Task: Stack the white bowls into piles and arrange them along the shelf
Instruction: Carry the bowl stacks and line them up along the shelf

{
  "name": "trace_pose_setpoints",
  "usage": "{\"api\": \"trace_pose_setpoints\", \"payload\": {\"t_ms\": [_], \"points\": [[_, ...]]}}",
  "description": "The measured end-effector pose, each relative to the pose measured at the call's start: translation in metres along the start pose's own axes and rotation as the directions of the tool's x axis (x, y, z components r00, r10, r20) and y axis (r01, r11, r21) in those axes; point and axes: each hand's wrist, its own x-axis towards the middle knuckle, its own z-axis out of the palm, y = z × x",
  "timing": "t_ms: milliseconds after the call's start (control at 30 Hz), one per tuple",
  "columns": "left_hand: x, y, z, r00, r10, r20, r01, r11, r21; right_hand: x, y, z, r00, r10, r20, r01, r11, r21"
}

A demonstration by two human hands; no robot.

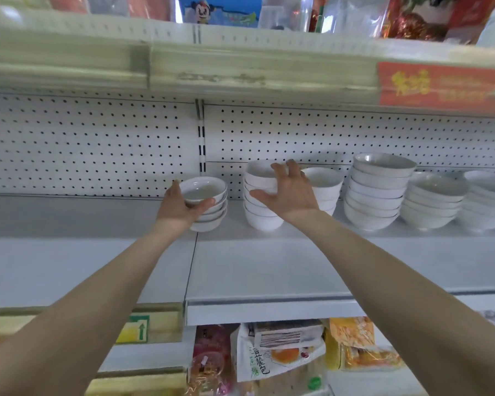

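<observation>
Several piles of white bowls stand along the back of a white shelf [269,267]. My left hand [180,207] grips the leftmost small pile [209,195], thumb hooked over the top bowl's near rim. My right hand [287,192] hovers with fingers spread in front of the second pile [259,201], partly hiding it; whether it touches is unclear. A third pile [325,184] sits just right of that hand. Further right are a taller pile of wider bowls [375,192], a lower pile [435,201] and a blurred pile [489,201] at the frame edge.
A perforated white back panel [97,144] rises behind the bowls. An upper shelf with a red price label [440,87] overhangs. Packaged foods [280,350] fill the shelf below.
</observation>
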Motion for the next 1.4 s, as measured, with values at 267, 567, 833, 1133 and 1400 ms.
{"api": "trace_pose_setpoints", "payload": {"t_ms": [267, 567, 833, 1133, 1400], "points": [[-0.029, 0.031, 0.013, 0.917, 0.253, -0.308, -0.2, 0.96, 0.194, 0.008, 0.038, -0.028, 0.99, -0.123, -0.074, 0.126, 0.991, 0.038], [-0.068, 0.078, 0.103, 0.939, 0.214, -0.269, -0.2, 0.976, 0.082, 0.001, 0.112, -0.025, 0.991, -0.041, 0.13, 0.064, 0.982, -0.178], [-0.055, 0.089, 0.137, 0.995, -0.042, -0.096, 0.032, 0.994, -0.104, -0.001, 0.126, -0.011, 0.982, -0.089, 0.167, 0.115, 0.981, -0.154], [-0.045, 0.082, 0.141, 0.993, -0.062, -0.099, 0.045, 0.985, -0.166, 0.0, 0.128, -0.006, 0.991, -0.033, 0.129, 0.035, 0.999, -0.009], [-0.051, 0.084, 0.141, 0.983, -0.159, -0.093, 0.157, 0.987, -0.026, 0.01, 0.128, -0.024, 0.996, -0.03, 0.084, 0.027, 0.999, 0.044]]}}
